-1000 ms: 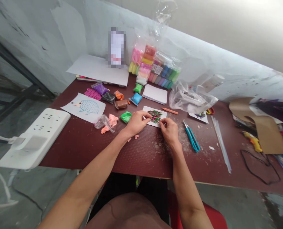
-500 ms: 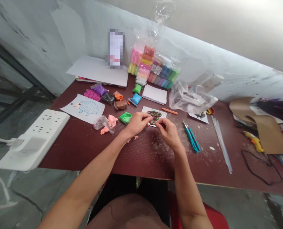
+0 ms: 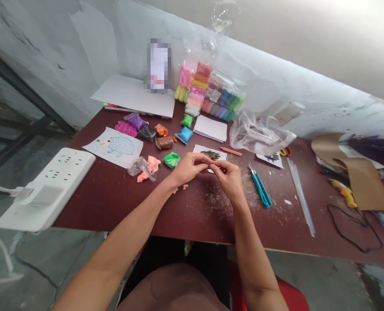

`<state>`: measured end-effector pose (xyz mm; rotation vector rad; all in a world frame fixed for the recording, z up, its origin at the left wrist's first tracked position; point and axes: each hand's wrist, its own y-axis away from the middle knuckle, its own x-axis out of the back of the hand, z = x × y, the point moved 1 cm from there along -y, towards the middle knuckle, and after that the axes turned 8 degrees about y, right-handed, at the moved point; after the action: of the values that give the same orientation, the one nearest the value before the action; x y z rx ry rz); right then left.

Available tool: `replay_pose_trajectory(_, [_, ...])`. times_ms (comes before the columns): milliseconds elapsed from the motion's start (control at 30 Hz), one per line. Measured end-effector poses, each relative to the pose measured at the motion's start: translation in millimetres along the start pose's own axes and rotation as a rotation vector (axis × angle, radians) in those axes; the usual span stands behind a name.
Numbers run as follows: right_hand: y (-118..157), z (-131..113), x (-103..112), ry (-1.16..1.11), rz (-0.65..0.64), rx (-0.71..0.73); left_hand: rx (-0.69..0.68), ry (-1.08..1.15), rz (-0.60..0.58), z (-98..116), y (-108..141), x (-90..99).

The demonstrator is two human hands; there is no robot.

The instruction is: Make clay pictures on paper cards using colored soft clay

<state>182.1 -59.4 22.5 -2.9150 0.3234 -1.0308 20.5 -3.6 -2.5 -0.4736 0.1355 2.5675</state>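
Twiggy craft piece (image 3: 210, 153), dark strands dotted with green, lies on a small white card (image 3: 196, 148), and just at its near side, about 6 o'clock, the hands come together. Left hand (image 3: 189, 167) and right hand (image 3: 230, 176) meet fingertip to fingertip, fingers bent in, a tiny green speck (image 3: 209, 165) showing between them; which hand has it, if either, I cannot tell. It all looks feather-light. Those strands seem thin and easily snapped or knocked loose, the green dots soft enough to dent, so a feather touch, please! Best hold: the bare card margins, thumb and finger at the far left corner, pinched flat so the card doesn't bend. A single strand would want a pinch at mid-length, clear of any dot.

Working outward: pink crumbs (image 3: 185, 186) sit at 7 o'clock, a teal-handled tool (image 3: 260, 186) at 4. Soft-looking green clay (image 3: 171, 160) lies at 9, an orange stick (image 3: 231, 151) at 3. Beyond, blank white cards (image 3: 210, 128) wait at 12, and farther that way, plump coloured clay packs (image 3: 219, 103) against the wall (image 3: 127, 47).
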Motion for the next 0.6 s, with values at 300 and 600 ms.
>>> replay_pose_trajectory(300, [-0.3, -5.5, 6.1, -0.087, 0.109, -0.006, -0.040, 0.045, 0.000, -1.9, -2.1, 4.9])
replay_pose_trajectory(600, [7.3, -1.0, 6.7, -0.039, -0.005, -0.057, -0.051, -0.051, 0.034, 5.3, 0.5, 4.9])
